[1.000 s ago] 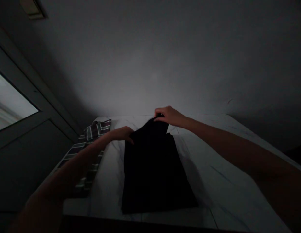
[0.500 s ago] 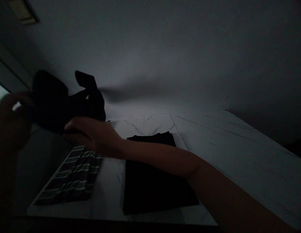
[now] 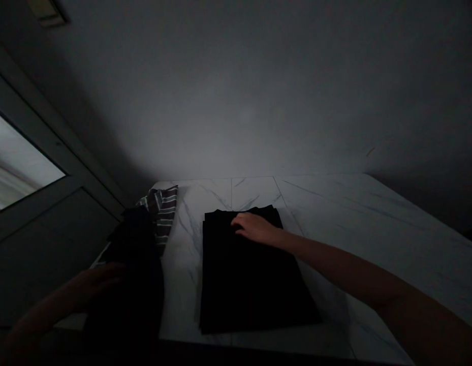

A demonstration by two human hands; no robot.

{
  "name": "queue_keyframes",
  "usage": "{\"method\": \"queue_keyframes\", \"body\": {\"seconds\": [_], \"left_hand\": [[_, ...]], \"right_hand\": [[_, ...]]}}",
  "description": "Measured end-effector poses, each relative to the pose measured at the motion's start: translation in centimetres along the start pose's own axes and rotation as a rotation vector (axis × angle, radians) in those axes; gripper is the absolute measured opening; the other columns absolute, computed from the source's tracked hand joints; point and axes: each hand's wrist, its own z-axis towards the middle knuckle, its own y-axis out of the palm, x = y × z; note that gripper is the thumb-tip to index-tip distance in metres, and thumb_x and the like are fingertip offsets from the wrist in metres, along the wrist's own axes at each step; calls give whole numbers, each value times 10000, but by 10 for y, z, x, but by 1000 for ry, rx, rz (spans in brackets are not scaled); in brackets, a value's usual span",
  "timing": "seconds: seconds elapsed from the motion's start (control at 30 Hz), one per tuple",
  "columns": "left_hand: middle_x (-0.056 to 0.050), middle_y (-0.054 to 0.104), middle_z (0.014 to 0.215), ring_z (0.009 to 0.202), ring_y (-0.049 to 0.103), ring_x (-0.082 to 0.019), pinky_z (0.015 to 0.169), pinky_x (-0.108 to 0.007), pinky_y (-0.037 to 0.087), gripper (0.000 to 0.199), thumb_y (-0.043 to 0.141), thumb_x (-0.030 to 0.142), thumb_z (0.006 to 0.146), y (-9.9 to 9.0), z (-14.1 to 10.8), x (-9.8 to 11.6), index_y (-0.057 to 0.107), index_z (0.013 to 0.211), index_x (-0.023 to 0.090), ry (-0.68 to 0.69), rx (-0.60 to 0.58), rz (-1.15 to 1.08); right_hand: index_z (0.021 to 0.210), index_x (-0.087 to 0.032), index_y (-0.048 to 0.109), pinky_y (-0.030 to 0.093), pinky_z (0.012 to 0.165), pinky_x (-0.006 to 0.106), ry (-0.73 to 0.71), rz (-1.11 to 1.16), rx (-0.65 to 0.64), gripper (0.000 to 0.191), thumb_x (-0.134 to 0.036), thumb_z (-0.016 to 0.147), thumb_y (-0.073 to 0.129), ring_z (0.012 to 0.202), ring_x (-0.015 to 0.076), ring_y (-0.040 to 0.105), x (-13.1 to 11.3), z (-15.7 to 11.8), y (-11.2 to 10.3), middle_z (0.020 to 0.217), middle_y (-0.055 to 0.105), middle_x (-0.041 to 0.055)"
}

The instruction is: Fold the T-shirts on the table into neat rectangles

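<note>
"What have I got under the right hand (image 3: 253, 227)?"

"The black stack (image 3: 251, 284). It lies flat on the marbled table (image 3: 335, 213), mid-scene, and my right hand is on its far part, fingers bent and fairly narrow. Whether they pinch any fabric I cannot tell — black on black."

"And the left hand (image 3: 100, 277)?"

"Low on the left, at the near part of the black cloth (image 3: 136, 254). The fingers reach onto it, but it's too dark and blurred for me to say whether they are wide, narrow or gripping."

"Where does that cloth sit?"

"On the left side of the table, running from near the far left down to the near edge. It covers much of the striped cloth (image 3: 167, 213), whose stripes show at its far end and along its right side. A strip of bare tabletop lies between those two cloths and the stack."

"Anything around them?"

"The wall (image 3: 243, 91) rises behind the far edge, and a door (image 3: 37, 223) with a pale pane (image 3: 18, 157) stands on the left — to the right of the stack I see only bare, veined tabletop."
</note>
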Motion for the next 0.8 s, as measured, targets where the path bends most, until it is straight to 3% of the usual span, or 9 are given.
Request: {"method": "queue_keyframes", "body": {"seconds": [0.1, 0.2, 0.33, 0.47, 0.53, 0.6, 0.67, 0.73, 0.8], "left_hand": [[13, 762, 960, 895, 701, -192, 865, -311, 550, 236, 514, 374, 861, 27, 36, 36, 711, 930, 266, 210, -83, -139], [-81, 726, 1088, 1021, 668, -214, 975, -358, 499, 259, 512, 345, 891, 58, 83, 112, 673, 1030, 196, 510, -45, -150], [-126, 627, 1283, 1223, 561, -256, 1078, -411, 418, 457, 688, 333, 820, 100, 125, 200, 581, 1235, 174, 665, -18, -87], [-91, 678, 1217, 1107, 623, -258, 968, -360, 495, 634, 844, 304, 647, 104, 145, 225, 609, 1221, 173, 696, -245, -169], [-18, 745, 1014, 916, 676, -206, 840, -278, 523, 465, 832, 209, 623, 75, 152, 222, 689, 1064, 166, 694, -433, -105], [36, 737, 831, 810, 669, -156, 782, -222, 498, 244, 744, 137, 679, 24, 157, 217, 724, 922, 146, 611, -443, 68], [39, 709, 930, 972, 639, -146, 903, -256, 452, 274, 510, 125, 841, -44, 159, 210, 706, 1033, 130, 516, -162, 168], [22, 635, 1075, 1171, 554, -210, 986, -377, 401, 398, 359, 134, 904, -112, 157, 199, 633, 1189, 90, 389, 196, 221], [30, 550, 1172, 1249, 490, -266, 1001, -435, 363, 386, 401, 194, 914, -166, 148, 182, 599, 1217, 57, 226, 641, 206]], "right_hand": [[870, -214, 672, 475, 863, 423, 205, -168, 88, 209, -79, 716, 713, 957, 298, 622, 51, -10, -7, 965, 695, 105], [764, -235, 613, 466, 807, 384, 248, -157, 77, 194, -68, 701, 691, 879, 267, 609, 72, -21, -6, 847, 662, 67], [826, -217, 568, 454, 786, 328, 183, 11, 153, 140, -102, 759, 612, 883, 216, 592, 63, -28, -11, 950, 640, 74], [1007, -200, 530, 451, 716, 284, 159, 194, 166, 114, -221, 916, 463, 778, 163, 588, 40, -23, -43, 885, 639, 38], [1013, -196, 552, 442, 668, 268, 116, 186, 8, 160, -325, 921, 523, 742, 159, 586, 32, -13, -72, 842, 645, 28], [947, -199, 603, 437, 646, 262, 65, 83, -187, 264, -399, 809, 706, 750, 172, 599, 27, 5, -107, 826, 659, 25], [859, -199, 637, 440, 661, 274, 54, -86, -191, 315, -399, 697, 818, 785, 198, 619, 19, 28, -144, 810, 667, 28], [864, -199, 652, 450, 715, 300, 69, -206, 96, 248, -386, 761, 776, 866, 226, 631, 2, 54, -177, 838, 675, 37], [986, -207, 650, 454, 793, 321, 60, -192, 485, 172, -348, 889, 642, 981, 233, 617, -26, 76, -199, 952, 686, 42]]}}
